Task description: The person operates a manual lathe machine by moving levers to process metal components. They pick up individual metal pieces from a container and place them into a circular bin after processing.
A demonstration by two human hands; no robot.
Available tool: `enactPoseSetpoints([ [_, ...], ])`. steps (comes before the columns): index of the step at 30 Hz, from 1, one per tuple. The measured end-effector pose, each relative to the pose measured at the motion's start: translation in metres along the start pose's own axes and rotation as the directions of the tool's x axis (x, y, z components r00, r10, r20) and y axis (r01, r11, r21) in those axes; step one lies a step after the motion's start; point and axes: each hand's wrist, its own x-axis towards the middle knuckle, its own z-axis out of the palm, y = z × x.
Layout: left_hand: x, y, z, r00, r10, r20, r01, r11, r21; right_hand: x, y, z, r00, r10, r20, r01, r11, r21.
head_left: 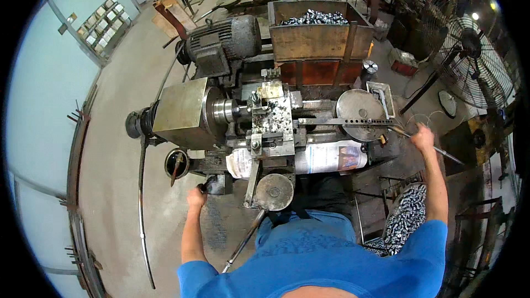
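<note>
From where I stand, the big metal block [273, 121] in the middle is the easy mark. Nearest, low and to the right of that block, is a heap of small shiny parts [406, 221]. A flat round plate [274, 192] sits on the block's near side. To the block's left, and nearer than it, the left hand [197, 196] is at a dark handle [205, 186] — its fingers are curled, but I cannot tell if they hold it tight. Well to the block's right, the right hand [423, 137] has its fingers wrapped around a long metal rod [450, 155], a bit blurry. I think the rod wants a smooth, steady grip with no jerks — and both hands well away from the round chuck [222, 111] just left of the block. Behind the block are a dark motor [221, 38] and a box [301, 43] with more shiny parts.
</note>
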Motion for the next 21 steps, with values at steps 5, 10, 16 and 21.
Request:
enactPoseSetpoints([
  [5, -0.028, -0.055, 0.026, 0.961, -0.133, 0.244, 0.205, 0.932, -0.299, -0.012, 0.077, 0.049, 0.955, 0.285, 0.08, -0.264, 0.942, -0.209],
  [10, -0.074, -0.065, 0.052, 0.885, -0.158, 0.438, 0.388, 0.772, -0.504, -0.083, 0.089, 0.093, 0.982, 0.168, -0.084, -0.178, 0.975, -0.133],
  [16, -0.111, -0.05, 0.062, 0.81, -0.158, 0.565, 0.51, 0.664, -0.546, -0.191, 0.023, 0.079, 0.977, 0.156, -0.142, -0.157, 0.988, 0.006],
  [21, -0.105, -0.038, 0.058, 0.856, -0.125, 0.502, 0.452, 0.654, -0.607, -0.224, -0.02, 0.071, 0.96, 0.262, -0.104, -0.255, 0.964, 0.073],
])
